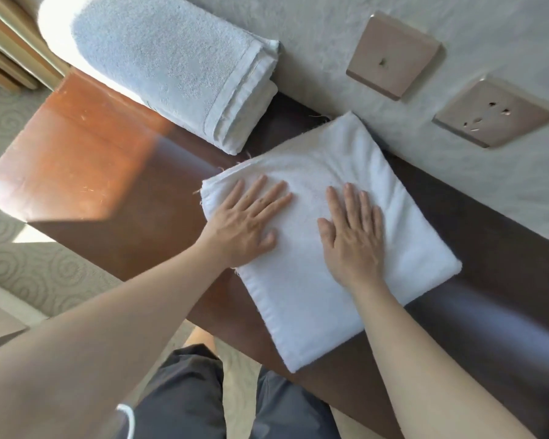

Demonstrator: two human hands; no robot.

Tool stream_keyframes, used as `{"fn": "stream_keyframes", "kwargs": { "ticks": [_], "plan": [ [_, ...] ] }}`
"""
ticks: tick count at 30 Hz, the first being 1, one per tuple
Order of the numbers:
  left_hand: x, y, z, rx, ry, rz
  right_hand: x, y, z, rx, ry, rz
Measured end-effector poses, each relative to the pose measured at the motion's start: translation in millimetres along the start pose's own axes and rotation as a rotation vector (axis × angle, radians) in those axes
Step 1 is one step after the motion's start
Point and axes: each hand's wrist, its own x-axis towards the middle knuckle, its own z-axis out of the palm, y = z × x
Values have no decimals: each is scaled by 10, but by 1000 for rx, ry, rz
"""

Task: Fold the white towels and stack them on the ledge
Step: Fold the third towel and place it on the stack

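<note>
Nearest the camera: dark grey shorts (184, 397) on the person's legs, standing over pale carpet with a swirl pattern (10, 248). Both bare forearms reach forward onto the ledge. Left hand (244, 223) lies flat, fingers straight and slightly spread, palm down on the left part of the folded white towel (298, 296); it grips nothing, only presses. Right hand (354, 236) likewise flat, fingers extended and close together, palm on the towel's middle, just beside the left hand but not touching it. The towel is a folded rectangle resting on the dark brown wooden ledge (488, 312), one near corner overhanging the ledge's front edge, its far corner touching or nearly touching the wall. Frayed threads show along its left edge. Farther along the ledge, to the left, a patch of sunlight turns the wood orange. Beyond that, a second folded towel (171, 68), thicker, with a hemmed border, lies against the wall, near the first but apart from it. On the textured pale wall (330, 33) behind: two square metallic-beige socket plates (393, 55), the right-hand plate (495, 112) showing several pin holes.
</note>
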Motion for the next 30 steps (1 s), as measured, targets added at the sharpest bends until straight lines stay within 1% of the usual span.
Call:
{"fn": "stream_keyframes", "kwargs": {
  "ticks": [1,3,5,6,8,9,10,11,13,14,16,19,21,22,23,25,26,28,30],
  "plan": [
    [115,-38,-53,51,-20,50,-143,14,10,-1,17,64],
    [305,8,-141,154,-34,81,-420,-86,64,11,30,190],
    [386,228,-177,181,3,18,-533,-232,80,30,68,298],
    [385,398,-171,127,43,-46,-488,-264,46,50,107,314],
    [322,740,-153,-114,102,-211,-258,-190,-47,85,206,255],
    [285,865,-119,-246,116,-277,-139,-100,-76,80,222,196],
    [242,944,-62,-334,110,-316,-42,11,-84,65,196,125],
    [205,981,-3,-340,86,-324,24,126,-75,38,150,57],
    [201,934,98,-197,46,-272,45,359,-19,-10,78,-50],
    [238,874,109,-153,56,-235,10,483,7,-27,79,-70],
    [398,721,75,-109,70,-118,-103,688,27,-26,125,4],
    [682,594,-67,-64,57,46,-207,745,32,12,174,208],
    [771,641,-135,-39,63,69,-144,615,-20,35,222,280],
    [754,700,-143,-55,81,71,-87,549,-55,46,244,267],
    [687,767,-120,-76,105,83,-32,506,-72,47,251,211],
    [457,877,-11,-93,132,123,38,527,-69,13,184,69],
    [341,886,56,-84,137,132,60,594,-65,-3,148,40],
    [159,832,168,-84,151,108,102,764,-77,-3,133,103],
    [65,784,212,-94,158,63,176,817,-122,26,131,234]
  ]
}}
